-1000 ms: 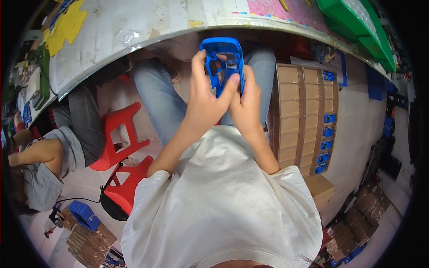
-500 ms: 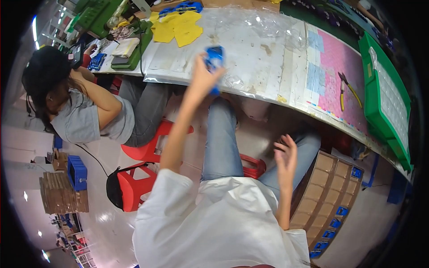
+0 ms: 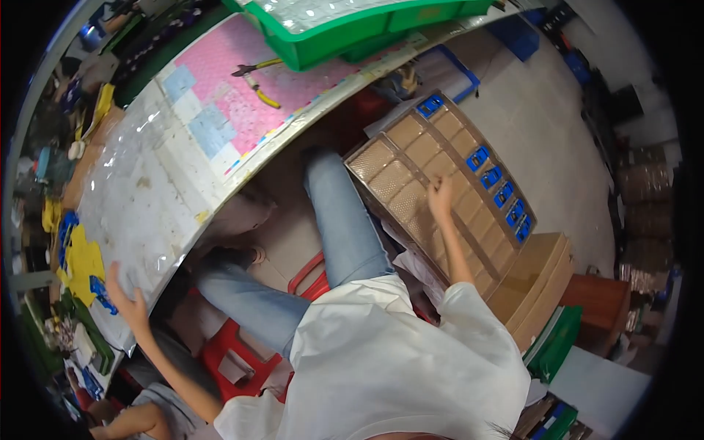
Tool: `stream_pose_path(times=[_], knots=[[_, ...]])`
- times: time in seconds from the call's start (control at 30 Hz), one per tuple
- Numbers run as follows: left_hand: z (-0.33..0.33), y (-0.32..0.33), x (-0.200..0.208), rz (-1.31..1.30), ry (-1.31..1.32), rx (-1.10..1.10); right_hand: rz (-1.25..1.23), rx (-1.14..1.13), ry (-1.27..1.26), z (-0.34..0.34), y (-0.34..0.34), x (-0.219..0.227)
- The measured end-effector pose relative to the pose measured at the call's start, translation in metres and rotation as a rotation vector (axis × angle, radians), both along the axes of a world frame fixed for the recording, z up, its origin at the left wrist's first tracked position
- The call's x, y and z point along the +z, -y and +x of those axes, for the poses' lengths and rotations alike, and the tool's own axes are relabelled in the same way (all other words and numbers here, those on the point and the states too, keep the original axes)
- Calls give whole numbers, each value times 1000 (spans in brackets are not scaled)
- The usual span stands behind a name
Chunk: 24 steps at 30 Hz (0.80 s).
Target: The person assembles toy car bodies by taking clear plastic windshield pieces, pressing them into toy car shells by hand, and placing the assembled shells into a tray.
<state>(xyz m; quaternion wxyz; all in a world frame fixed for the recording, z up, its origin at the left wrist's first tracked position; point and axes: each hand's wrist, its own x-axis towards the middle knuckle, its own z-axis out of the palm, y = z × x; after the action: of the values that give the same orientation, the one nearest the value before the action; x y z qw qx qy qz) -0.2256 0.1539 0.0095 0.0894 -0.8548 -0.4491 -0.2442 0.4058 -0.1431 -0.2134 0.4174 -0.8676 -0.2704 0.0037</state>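
Observation:
At the table's left edge, my left hand (image 3: pixel 126 299) has its fingers stretched and thumb apart. A small blue plastic part (image 3: pixel 103 295) lies just beyond those fingers, beside a yellow cloth (image 3: pixel 82 265); whether they touch it I cannot tell. My right hand (image 3: pixel 440 196) is over the divided brown box (image 3: pixel 411 196) to my right, its fingers curled together. Anything inside them is hidden. Several blue parts (image 3: pixel 491 177) sit in the box's far row of compartments, and another blue part (image 3: pixel 430 105) lies in its upper corner.
On the white table (image 3: pixel 139 198), yellow-handled pliers (image 3: pixel 258 89) lie on a pink sheet (image 3: pixel 220 55). A green tray (image 3: pixel 293 48) stands at the table's far end. Below are my knees and a red stool (image 3: pixel 238 356). A person (image 3: pixel 158 414) sits at lower left.
The view has swung to the right. My right hand has gone from above my lap to over the divided box. My left fingers, earlier around a blue part, are now spread.

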Motion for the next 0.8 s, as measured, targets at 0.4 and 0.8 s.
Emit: stream_pose_path(times=[0.4, 0.8], knots=[[57, 9, -21, -335, 193, 101, -468, -241, -178, 238, 46, -86], [76, 3, -17, -293, 279, 360, -795, -420, -69, 279, 40, -86]])
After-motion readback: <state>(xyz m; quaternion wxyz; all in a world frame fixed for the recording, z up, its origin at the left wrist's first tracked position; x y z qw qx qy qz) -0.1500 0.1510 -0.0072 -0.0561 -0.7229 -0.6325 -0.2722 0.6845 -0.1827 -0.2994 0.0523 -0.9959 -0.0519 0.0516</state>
